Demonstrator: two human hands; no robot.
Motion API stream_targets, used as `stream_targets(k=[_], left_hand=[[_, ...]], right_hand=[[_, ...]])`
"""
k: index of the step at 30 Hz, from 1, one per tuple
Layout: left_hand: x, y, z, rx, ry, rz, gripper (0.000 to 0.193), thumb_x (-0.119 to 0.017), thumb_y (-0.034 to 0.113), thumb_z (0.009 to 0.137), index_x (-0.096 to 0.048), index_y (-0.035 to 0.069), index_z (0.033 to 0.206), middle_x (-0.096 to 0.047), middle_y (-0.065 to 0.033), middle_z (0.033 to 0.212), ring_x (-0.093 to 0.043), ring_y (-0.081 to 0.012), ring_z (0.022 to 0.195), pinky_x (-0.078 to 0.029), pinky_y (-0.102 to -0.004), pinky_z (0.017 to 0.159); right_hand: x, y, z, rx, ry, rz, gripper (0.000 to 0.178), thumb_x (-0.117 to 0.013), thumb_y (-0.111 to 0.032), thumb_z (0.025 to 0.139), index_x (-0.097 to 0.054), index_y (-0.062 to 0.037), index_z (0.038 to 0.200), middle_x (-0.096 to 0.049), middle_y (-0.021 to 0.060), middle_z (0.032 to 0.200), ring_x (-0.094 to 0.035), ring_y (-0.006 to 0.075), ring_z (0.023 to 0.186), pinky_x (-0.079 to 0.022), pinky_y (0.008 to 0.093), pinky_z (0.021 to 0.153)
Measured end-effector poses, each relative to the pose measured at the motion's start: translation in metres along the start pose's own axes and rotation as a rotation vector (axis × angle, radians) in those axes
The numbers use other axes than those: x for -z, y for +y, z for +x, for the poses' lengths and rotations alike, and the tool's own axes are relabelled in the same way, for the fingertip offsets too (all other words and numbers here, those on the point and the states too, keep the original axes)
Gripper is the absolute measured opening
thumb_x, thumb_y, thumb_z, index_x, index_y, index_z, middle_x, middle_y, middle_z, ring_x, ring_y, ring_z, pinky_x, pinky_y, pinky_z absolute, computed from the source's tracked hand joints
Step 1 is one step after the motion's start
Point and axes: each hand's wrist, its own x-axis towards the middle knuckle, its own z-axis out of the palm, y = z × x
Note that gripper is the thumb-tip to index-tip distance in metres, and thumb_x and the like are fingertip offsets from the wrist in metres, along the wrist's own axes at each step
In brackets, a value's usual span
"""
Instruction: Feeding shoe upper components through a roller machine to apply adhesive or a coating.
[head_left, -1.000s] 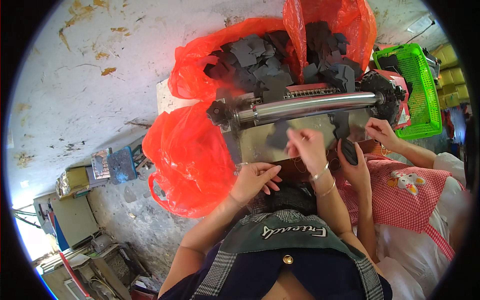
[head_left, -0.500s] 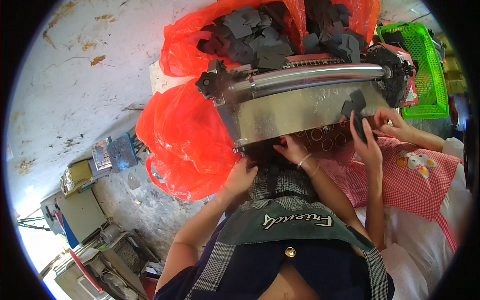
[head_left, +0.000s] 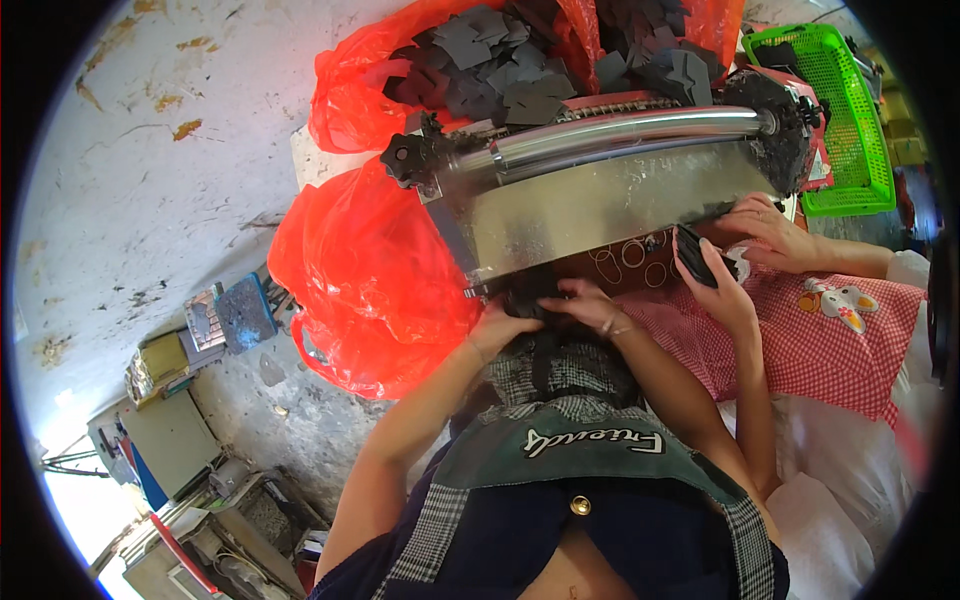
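Note:
Both my hands meet over my lap, just below the front edge of a machine with a long metal roller [head_left: 630, 128] and a sloping metal plate [head_left: 600, 205]. My left hand [head_left: 503, 330] is closed at the side of some black pieces [head_left: 524, 300], its thumb pointing right and its other fingers mostly hidden. From the right, my right hand [head_left: 588, 307] pinches at the same pieces. Their outline is lost in the dark shadow and against my checked apron [head_left: 560, 370]. Several thin rings [head_left: 634, 254] hang under the plate, right of my hand.
A co-worker's hand [head_left: 728, 295] at my right holds a stack of black pieces [head_left: 692, 255]; their other hand [head_left: 770, 232] is at the plate's edge. Red plastic bags [head_left: 370, 290] stand left and behind, the rear one heaped with black flat pieces [head_left: 490, 60]. A green basket [head_left: 848, 130] is far right.
My hands have come closer together over the black pieces, the left moving right. The co-worker's stack has dropped away from the plate, and their other hand has moved up and left.

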Motion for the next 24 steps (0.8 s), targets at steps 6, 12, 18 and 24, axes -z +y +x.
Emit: stream_targets(k=[6,12,18,24], left_hand=[[-0.027,0.052,-0.053,-0.327,-0.258,0.019,0.068,-0.071,0.001,0.076,-0.036,0.004,0.135,-0.057,-0.0067,0.114,-0.054,-0.0143,0.103,-0.046,-0.0288,0.09],[-0.047,0.147,-0.094,-0.733,-0.055,0.408,0.056,-0.059,-0.002,0.083,-0.035,0.004,0.133,-0.056,-0.017,0.12,-0.056,-0.0243,0.112,-0.045,-0.0332,0.093],[-0.037,0.17,-0.089,-0.708,-0.116,0.12,0.047,-0.063,0.004,0.084,-0.042,-0.002,0.126,-0.058,-0.0144,0.116,-0.059,-0.0206,0.104,-0.048,-0.0316,0.09],[-0.028,0.165,-0.089,-0.329,-0.17,-0.411,0.031,-0.061,0.007,0.089,-0.053,0.003,0.118,-0.063,-0.0083,0.108,-0.064,-0.0188,0.094,-0.057,-0.0349,0.07]], right_hand=[[0.031,-0.038,-0.072,0.319,-0.127,0.287,0.023,-0.071,-0.009,0.081,-0.066,0.0044,0.099,-0.066,0.0032,0.084,-0.061,0.0094,0.079,-0.052,0.0241,0.075],[0.043,-0.088,-0.094,0.452,0.02,0.5,0.018,-0.065,-0.002,0.085,-0.065,0.0039,0.102,-0.067,0.0031,0.088,-0.061,0.0083,0.078,-0.051,0.0215,0.07],[0.036,-0.116,-0.09,0.523,0.198,0.644,0.02,-0.068,0.0,0.082,-0.064,0.003,0.102,-0.066,0.0042,0.084,-0.062,0.0084,0.072,-0.051,0.02,0.06],[0.037,-0.123,-0.076,0.557,0.244,0.297,0.016,-0.063,-0.01,0.088,-0.065,0.0054,0.086,-0.064,0.0059,0.07,-0.061,0.01,0.056,-0.051,0.0213,0.05]])
